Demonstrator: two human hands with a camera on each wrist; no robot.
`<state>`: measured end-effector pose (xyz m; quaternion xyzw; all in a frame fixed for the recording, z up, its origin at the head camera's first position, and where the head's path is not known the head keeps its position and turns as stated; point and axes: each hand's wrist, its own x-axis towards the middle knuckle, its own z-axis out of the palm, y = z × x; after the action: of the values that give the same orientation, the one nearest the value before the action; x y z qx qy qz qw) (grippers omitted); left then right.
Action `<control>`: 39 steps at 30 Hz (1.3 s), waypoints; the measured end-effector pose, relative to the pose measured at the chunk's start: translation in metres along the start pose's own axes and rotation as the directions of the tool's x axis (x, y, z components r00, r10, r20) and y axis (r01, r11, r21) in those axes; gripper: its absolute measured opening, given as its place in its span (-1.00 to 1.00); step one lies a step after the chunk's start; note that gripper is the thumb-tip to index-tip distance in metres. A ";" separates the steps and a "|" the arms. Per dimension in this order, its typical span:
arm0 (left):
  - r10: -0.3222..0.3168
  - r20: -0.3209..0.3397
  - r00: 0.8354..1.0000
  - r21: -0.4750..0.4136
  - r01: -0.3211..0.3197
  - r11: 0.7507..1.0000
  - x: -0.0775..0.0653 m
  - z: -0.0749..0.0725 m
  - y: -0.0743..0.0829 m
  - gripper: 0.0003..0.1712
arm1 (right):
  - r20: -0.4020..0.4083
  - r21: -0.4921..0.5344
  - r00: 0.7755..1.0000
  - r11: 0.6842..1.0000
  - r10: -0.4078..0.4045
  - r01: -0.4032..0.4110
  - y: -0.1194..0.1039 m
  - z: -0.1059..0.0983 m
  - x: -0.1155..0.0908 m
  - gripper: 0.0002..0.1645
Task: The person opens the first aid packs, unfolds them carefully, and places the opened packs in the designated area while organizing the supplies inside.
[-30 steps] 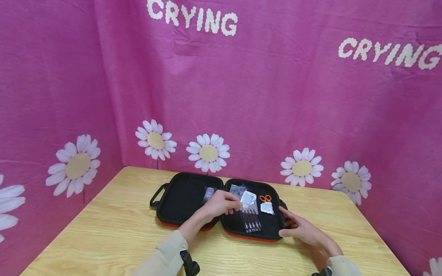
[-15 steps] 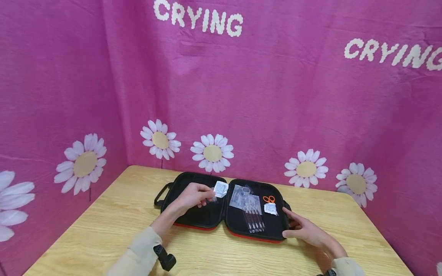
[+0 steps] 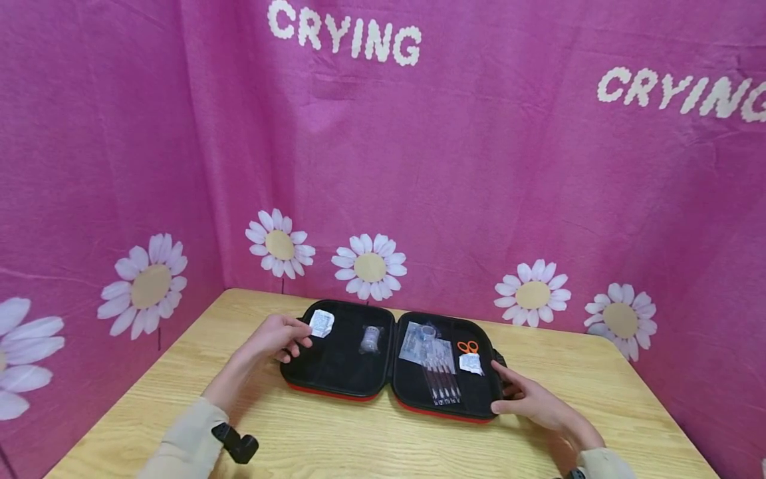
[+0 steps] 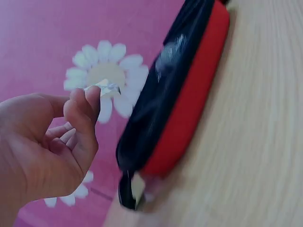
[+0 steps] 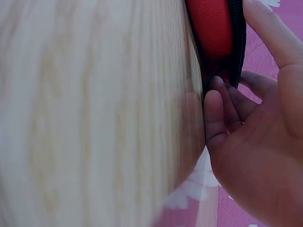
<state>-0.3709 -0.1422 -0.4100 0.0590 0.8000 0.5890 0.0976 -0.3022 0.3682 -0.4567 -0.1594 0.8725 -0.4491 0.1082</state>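
A black-lined case with a red shell (image 3: 335, 391) lies unfolded on the table. Over its left half, my left hand (image 3: 281, 338) pinches a small white printed sachet (image 3: 322, 323) between thumb and fingertips. Edge-on, the same sachet (image 4: 110, 88) shows in the left wrist view, raised beside the case (image 4: 189, 109). My right hand (image 3: 532, 398) holds the case's right end, thumb at the front corner and fingers along the side. In the right wrist view the fingers of that hand (image 5: 260, 123) curl low against the case's end (image 5: 213, 33), close to the tabletop.
A plastic-wrapped roll (image 3: 371, 339) lies in the left half. The right half holds orange-handled scissors (image 3: 468, 347), another white sachet (image 3: 471, 364), a clear pack of swabs (image 3: 441, 386) and a flat clear packet (image 3: 413, 342). Pink daisy-printed cloth (image 3: 455, 166) hangs behind the wooden table (image 3: 359, 439).
My left hand has carried the white sachet leftward, from over the case's right half to the left half's far-left corner. My right hand has stayed at the right end.
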 end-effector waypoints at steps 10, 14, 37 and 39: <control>-0.047 0.043 0.998 0.061 0.045 0.997 -0.008 -0.025 -0.024 -0.75 | -0.001 0.001 1.000 1.000 -0.001 0.001 -0.001 0.001 0.000 0.06; -0.061 0.044 0.997 0.130 0.055 0.990 -0.009 -0.025 -0.028 -0.78 | 0.012 0.000 1.000 1.000 -0.012 0.012 -0.001 0.001 0.002 0.05; 0.253 0.017 0.967 0.753 -0.179 0.633 0.009 0.008 -0.011 -0.63 | 0.011 -0.002 1.000 1.000 0.028 -0.028 -0.002 -0.001 0.001 0.06; 0.277 0.058 0.959 0.779 -0.217 0.588 0.010 0.010 -0.010 -0.65 | 0.010 0.001 1.000 1.000 0.030 -0.030 -0.001 -0.001 0.001 0.06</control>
<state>-0.3778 -0.1337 -0.4233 0.1853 0.9621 0.1943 -0.0481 -0.3033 0.3674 -0.4552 -0.1485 0.8740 -0.4470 0.1191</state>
